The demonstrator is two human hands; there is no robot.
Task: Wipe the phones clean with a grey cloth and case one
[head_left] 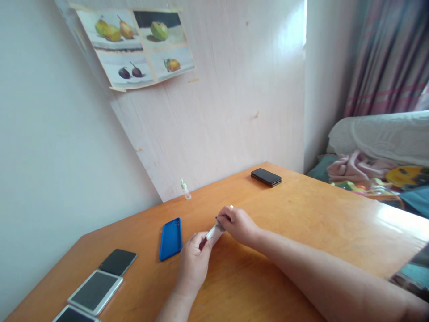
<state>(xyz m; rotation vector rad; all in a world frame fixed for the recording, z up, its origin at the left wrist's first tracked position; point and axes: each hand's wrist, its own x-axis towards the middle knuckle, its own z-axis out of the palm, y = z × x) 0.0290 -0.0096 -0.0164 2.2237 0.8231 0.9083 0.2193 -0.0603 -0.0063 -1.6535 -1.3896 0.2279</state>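
Above the middle of the wooden table (241, 273), both my hands are on a slim white object (215, 231), seen nearly edge-on; its kind I cannot make out. My left hand (195, 257) is closed around its lower left end, thumb on the near side. Curled over the upper right end is my right hand (239, 224), its fingers pinched together. A small dark patch shows at these fingertips, and a bit of white peeks out behind the knuckles. An empty blue phone case (170, 240) lies just left of my left hand.
A clear spray bottle (186, 191) stands by the wall. Stacked black phones (266, 176) lie at the back right. On the left are a dark tablet (118, 262), a white-framed tablet (95, 291) and another device (74, 314) cut off by the frame.
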